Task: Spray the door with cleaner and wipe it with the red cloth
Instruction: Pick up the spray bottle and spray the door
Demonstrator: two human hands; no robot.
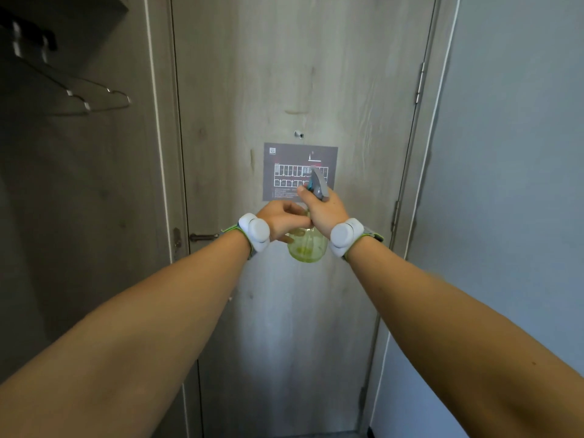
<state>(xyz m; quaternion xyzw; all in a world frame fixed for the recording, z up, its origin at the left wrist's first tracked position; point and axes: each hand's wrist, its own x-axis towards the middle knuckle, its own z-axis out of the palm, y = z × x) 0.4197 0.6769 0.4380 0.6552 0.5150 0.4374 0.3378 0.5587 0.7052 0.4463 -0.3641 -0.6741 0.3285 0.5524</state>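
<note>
The spray bottle point(307, 245) hangs at mid-frame before the door point(284, 74), its nozzle aimed at the floor-plan notice point(284, 153), presumably to wet that patch first. The right hand point(322, 213) is wrapped round the neck at the trigger. The left hand point(281, 219) curls its fingers on the bottle's shoulder, probably steadying it. The red cloth is not visible.

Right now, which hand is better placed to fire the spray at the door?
Right. The right hand grips the spray bottle at its neck, just under the trigger head, which faces the door. The left hand just holds the body lower down.
</note>
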